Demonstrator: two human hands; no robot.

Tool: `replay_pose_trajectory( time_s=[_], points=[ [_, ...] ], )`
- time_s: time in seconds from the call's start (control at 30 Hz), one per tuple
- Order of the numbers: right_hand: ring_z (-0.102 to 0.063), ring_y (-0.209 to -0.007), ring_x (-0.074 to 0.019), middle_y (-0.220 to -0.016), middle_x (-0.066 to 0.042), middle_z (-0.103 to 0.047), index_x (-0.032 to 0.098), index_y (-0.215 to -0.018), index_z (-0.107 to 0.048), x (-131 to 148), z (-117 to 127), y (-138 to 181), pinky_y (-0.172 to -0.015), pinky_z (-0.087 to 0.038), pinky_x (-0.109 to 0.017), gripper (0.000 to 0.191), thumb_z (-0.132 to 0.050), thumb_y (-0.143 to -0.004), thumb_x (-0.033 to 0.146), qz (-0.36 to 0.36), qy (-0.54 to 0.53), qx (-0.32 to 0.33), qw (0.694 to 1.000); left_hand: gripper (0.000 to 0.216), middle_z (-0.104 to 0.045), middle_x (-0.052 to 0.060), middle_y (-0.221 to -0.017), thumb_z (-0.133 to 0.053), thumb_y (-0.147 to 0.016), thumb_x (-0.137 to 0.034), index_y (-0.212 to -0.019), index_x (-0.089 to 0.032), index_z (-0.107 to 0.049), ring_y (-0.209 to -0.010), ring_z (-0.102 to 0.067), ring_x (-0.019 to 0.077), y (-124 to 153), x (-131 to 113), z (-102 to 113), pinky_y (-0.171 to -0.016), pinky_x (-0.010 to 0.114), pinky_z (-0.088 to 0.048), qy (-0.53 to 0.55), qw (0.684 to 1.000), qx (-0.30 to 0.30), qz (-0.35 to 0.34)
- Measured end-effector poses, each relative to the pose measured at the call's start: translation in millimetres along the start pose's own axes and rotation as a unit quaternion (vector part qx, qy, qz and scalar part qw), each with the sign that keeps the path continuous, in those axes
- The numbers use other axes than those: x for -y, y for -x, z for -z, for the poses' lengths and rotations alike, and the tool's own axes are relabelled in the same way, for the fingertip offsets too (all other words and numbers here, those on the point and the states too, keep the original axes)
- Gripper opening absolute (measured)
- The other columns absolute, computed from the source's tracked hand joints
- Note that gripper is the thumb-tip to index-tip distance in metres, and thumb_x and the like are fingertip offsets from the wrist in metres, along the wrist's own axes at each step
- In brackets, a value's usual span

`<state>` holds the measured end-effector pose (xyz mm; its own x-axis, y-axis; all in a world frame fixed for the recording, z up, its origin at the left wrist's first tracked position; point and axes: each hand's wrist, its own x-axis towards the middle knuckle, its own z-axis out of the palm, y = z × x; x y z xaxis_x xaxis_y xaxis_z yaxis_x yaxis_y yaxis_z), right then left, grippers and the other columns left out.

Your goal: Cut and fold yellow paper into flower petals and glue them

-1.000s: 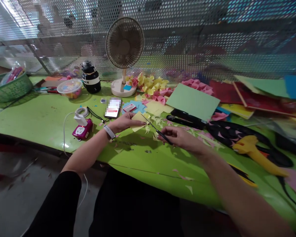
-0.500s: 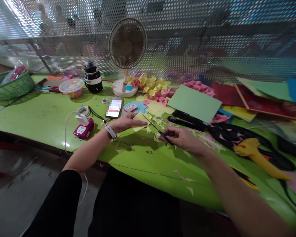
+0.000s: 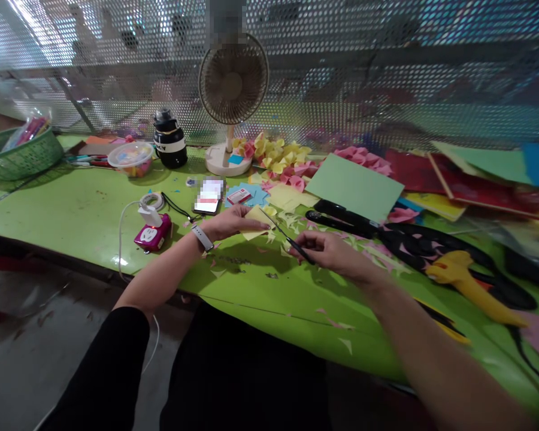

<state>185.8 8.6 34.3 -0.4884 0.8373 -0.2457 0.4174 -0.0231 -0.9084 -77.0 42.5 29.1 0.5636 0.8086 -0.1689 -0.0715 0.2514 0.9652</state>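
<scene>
Between the fingers of my left hand (image 3: 237, 222) is a piece of yellow paper (image 3: 254, 219), pinched over the middle of the table. My right hand (image 3: 318, 247) is closed round the dark handles of a pair of scissors (image 3: 282, 232), whose blades point up and left and lie at the paper's right edge. Whether the blades are parted I cannot tell. Small pale yellow scraps (image 3: 291, 221) lie on the table just beyond and under the blades. Behind them is a stack of yellow paper (image 3: 287, 197).
On the green table (image 3: 85, 209) stand a fan (image 3: 232, 84), a black bottle (image 3: 169, 140) and a pink power socket (image 3: 153, 233). A phone (image 3: 209, 194) lies near my left hand. To the right are green paper (image 3: 354, 187) and a yellow glue gun (image 3: 471, 284). Folded paper flowers (image 3: 281, 152) are heaped behind.
Hardly anything differs. Both hands, the yellow paper and the scissors stay in nearly the same place, with only a very slight shift of the view.
</scene>
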Motion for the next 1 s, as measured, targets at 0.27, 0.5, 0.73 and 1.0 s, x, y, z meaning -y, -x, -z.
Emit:
replay_pose_trajectory(
  time_s=[0.27,0.5,0.73,1.0],
  points=[
    [-0.066,-0.076,-0.0199,-0.082,-0.007,-0.073,0.02,-0.082,-0.071,-4.7,-0.1,-1.7,-0.069,-0.05,-0.034,0.055,-0.082,-0.062,0.069,0.01,0.003,-0.002,1.0,0.02,-0.076,0.013,-0.092,-0.081,-0.075,-0.018,-0.09,-0.006,-0.075,-0.083,-0.071,0.0154,1.5,-3.7,-3.4,-0.091,0.035,-0.054,-0.031,0.999,0.008,0.011],
    [-0.065,-0.072,-0.0179,-0.08,-0.006,-0.073,0.019,-0.083,-0.071,-4.8,-0.5,-1.9,-0.066,-0.048,-0.032,0.055,-0.082,-0.062,0.069,0.009,0.001,-0.007,1.0,0.019,-0.076,0.013,-0.09,-0.081,-0.074,-0.019,-0.087,-0.006,-0.075,-0.081,-0.07,0.0148,3.6,-6.8,-6.1,-0.09,0.034,-0.054,-0.03,0.999,0.005,0.015],
    [-0.066,-0.072,-0.0185,-0.079,-0.006,-0.073,0.02,-0.082,-0.072,-8.0,-0.9,-2.8,-0.064,-0.049,-0.032,0.048,-0.086,-0.063,0.062,0.009,-0.02,-0.009,1.0,0.017,-0.076,0.012,-0.092,-0.08,-0.076,-0.018,-0.088,-0.007,-0.075,-0.084,-0.071,0.0161,3.7,-7.3,-7.8,-0.095,0.037,-0.053,-0.04,0.999,-0.004,0.013],
    [-0.067,-0.073,-0.019,-0.079,-0.006,-0.074,0.019,-0.083,-0.072,-10.7,-1.4,-3.4,-0.067,-0.051,-0.033,0.049,-0.086,-0.063,0.062,0.006,-0.017,-0.009,1.0,0.023,-0.076,0.012,-0.094,-0.081,-0.075,-0.019,-0.092,-0.006,-0.074,-0.084,-0.07,0.0152,4.4,-6.5,-9.5,-0.093,0.036,-0.053,-0.026,0.999,0.008,0.016]
  ],
)
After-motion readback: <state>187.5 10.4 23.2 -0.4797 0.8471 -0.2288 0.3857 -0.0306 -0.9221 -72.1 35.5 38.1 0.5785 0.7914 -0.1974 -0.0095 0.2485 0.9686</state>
